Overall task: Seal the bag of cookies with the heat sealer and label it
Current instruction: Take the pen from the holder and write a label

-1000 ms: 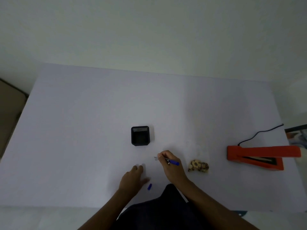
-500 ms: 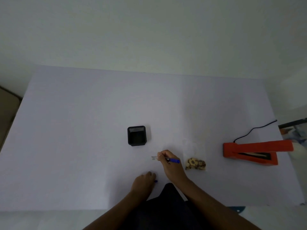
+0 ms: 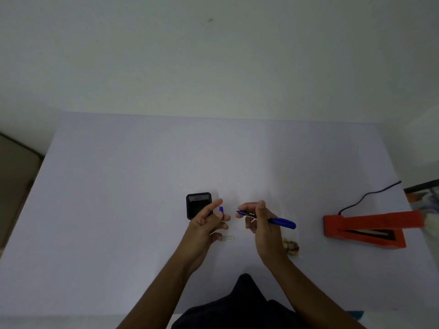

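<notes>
The labelling step is under way: the right hand [image 3: 261,224] is gripping one blue pen [image 3: 273,218], tip pointing at the left hand [image 3: 209,222], which is pinching one blue cap [image 3: 221,209]. Recapping likely comes next, needing tip and cap aligned. One small label [image 3: 228,238] is lying on the table [image 3: 118,210]; one bag of cookies [image 3: 291,246] is lying beside the right wrist; one orange heat sealer [image 3: 365,229] is sitting well right.

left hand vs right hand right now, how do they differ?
The left hand pinches the small blue pen cap; the right hand grips the blue pen. The left hand is raised in front of the black holder; the right hand is raised near the bag of cookies. Both are off the table.
</notes>
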Motion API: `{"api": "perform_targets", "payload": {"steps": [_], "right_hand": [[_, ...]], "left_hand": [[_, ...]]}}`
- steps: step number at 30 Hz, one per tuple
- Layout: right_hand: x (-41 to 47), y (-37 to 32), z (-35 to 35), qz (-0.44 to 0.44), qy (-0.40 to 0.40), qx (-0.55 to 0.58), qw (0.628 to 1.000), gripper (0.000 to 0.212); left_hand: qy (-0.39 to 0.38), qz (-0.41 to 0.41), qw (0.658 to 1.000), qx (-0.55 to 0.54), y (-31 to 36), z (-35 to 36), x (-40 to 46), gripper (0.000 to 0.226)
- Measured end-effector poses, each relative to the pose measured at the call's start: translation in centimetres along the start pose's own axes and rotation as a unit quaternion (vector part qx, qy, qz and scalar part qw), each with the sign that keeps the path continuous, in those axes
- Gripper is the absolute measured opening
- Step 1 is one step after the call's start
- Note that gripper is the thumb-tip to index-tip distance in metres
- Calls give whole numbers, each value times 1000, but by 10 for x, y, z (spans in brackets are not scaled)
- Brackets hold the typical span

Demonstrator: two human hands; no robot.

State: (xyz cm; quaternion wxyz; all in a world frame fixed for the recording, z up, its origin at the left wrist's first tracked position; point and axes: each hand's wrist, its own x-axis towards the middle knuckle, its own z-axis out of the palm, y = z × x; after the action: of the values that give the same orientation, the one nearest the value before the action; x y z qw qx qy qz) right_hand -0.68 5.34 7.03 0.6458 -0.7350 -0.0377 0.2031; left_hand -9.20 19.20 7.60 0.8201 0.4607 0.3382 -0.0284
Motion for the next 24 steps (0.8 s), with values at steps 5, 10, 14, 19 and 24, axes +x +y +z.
{"api": "perform_targets", "payload": {"steps": [5, 10, 14, 19, 24], "right_hand": [[-7, -38, 6, -73, -32, -13, 997, 56], [-9, -60, 12, -104, -36, -18, 994, 54], [-9, -70, 17, -98, -31, -11, 995, 52], [-10, -79, 22, -101, -32, -4, 994, 57], [-11, -83, 23, -101, -11, 12, 995, 62]], "left_hand": [[15, 18, 997, -78, 31, 13, -16, 36], [27, 57, 997, -40, 47, 20, -24, 38], [30, 83, 996, -7, 55, 23, -27, 38], [30, 97, 995, 13, 62, 25, -33, 40], [52, 79, 995, -20, 64, 23, -32, 39]]}}
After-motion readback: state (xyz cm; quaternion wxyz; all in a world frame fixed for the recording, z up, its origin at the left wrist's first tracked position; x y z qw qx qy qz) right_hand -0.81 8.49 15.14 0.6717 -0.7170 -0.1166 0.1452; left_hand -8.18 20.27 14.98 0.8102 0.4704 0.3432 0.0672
